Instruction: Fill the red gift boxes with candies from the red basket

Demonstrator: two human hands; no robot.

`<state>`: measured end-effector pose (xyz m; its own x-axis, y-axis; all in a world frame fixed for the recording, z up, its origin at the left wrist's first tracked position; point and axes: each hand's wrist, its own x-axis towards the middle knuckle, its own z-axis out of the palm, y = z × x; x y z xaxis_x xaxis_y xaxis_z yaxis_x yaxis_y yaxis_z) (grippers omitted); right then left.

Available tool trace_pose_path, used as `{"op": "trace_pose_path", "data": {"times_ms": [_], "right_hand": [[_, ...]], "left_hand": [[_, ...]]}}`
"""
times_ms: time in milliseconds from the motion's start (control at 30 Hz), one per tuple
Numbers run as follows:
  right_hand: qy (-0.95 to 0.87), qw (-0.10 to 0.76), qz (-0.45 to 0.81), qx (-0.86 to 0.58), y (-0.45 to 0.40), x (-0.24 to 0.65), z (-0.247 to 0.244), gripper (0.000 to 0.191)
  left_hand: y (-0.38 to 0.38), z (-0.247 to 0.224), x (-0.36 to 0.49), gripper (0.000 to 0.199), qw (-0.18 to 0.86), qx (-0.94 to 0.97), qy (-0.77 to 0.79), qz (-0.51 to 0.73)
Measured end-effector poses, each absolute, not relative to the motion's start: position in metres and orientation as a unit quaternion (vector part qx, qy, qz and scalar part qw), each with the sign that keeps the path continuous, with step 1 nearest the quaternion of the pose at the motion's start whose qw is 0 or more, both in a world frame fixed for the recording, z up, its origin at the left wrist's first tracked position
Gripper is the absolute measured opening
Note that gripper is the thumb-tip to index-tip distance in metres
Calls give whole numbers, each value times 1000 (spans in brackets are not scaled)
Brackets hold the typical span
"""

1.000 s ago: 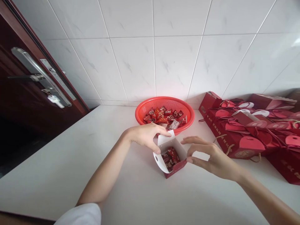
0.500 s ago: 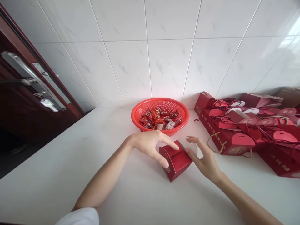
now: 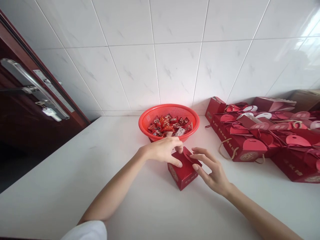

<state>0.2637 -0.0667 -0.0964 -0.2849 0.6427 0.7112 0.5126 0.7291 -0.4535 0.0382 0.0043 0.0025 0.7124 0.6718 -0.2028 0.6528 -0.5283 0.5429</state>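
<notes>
A small red cardboard gift box stands on the counter, its flaps folded inward across the top and a round gold emblem on its left face. My left hand reaches over it from the left, thumb pressed on the top and fingers curled at the far side. From the right, my right hand holds the box's right upper edge and flap between thumb and fingertips. Just behind sits a red plastic basket containing wrapped candies.
Many similar red boxes with flaps, ribbons and cord handles crowd the right of the white counter. A tiled wall runs along the back. At left is a dark red door with a metal handle and keys.
The flap at the box's right side, pale inner face showing before, is now folded over the top. My left fingers have curled inward, and my right hand has moved slightly left.
</notes>
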Motion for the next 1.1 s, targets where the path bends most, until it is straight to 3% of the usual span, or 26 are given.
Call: {"op": "trace_pose_path", "data": {"times_ms": [233,433,600,767,1100], "right_hand": [[-814,458,64,-352,-66,266,-99,19],[-819,421,65,-384,-65,273,-90,30],[-845,357,73,-392,-65,278,-80,52],[-859,312,101,-394,-65,285,-73,61],[-872,272,142,-382,-66,295,-63,57]], "left_hand": [[3,-3,42,59,371,872,320,9],[1,-19,54,66,342,871,350,38],[-7,-31,63,58,350,858,357,115],[-16,-52,53,48,406,829,323,208],[-44,-105,45,90,523,751,270,300]]}}
